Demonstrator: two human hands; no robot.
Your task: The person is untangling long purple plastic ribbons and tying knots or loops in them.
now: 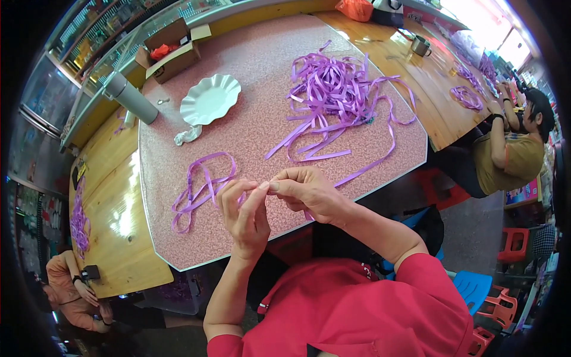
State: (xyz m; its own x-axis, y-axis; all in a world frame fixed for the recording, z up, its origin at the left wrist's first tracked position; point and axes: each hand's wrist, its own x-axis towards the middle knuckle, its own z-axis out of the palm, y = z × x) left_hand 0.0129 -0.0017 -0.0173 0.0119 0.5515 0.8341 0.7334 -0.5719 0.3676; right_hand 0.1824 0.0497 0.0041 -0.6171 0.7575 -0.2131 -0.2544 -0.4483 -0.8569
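My left hand (242, 215) and my right hand (306, 189) meet above the near edge of the pink-topped table, thumbs and fingertips pinched together. They are closed on a purple ribbon (363, 171), though the pinched part is mostly hidden by the fingers. From behind my right hand the strip runs right and curves up to a big tangled heap of purple ribbons (330, 89). Left of my left hand, a looser looped length of purple ribbon (189, 205) lies flat on the table.
A white scalloped plate (211, 100), a crumpled white wrapper (188, 135), a grey tumbler (132, 98) and an open cardboard box (172, 56) stand beyond. Wooden tables flank both sides. One person (505, 137) sits right with ribbons, another (80, 288) at lower left. A metal mug (420, 46) stands far right.
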